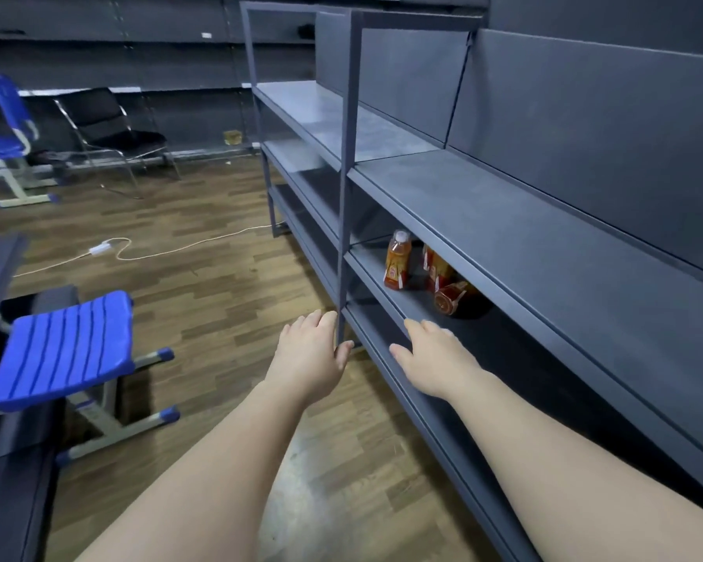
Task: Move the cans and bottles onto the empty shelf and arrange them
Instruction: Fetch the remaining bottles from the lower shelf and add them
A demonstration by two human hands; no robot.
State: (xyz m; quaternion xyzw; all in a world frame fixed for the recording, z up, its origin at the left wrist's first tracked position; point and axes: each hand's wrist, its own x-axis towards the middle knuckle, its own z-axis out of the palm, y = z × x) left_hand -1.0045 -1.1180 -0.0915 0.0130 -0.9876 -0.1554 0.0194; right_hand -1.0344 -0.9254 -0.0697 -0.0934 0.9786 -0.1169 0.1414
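Three orange-labelled drink bottles sit on a lower board of the grey metal shelf unit (pixel 504 221). One bottle (pixel 397 259) stands upright with a white cap. A second bottle (pixel 437 269) stands behind it, its top hidden by the board above. The third bottle (pixel 453 300) lies on its side. My left hand (pixel 311 352) reaches forward beside the shelf's upright post, fingers extended, thumb by the post. My right hand (pixel 433 361) stretches flat over the front edge of that lower board, a short way from the lying bottle. Neither hand holds anything.
The top board (pixel 544 237) of the shelf unit is bare. A blue stool (pixel 66 342) stands at the left, a blue chair (pixel 9 131) and a black chair (pixel 110 127) farther back. A white cable (pixel 147 253) trails across the wooden floor.
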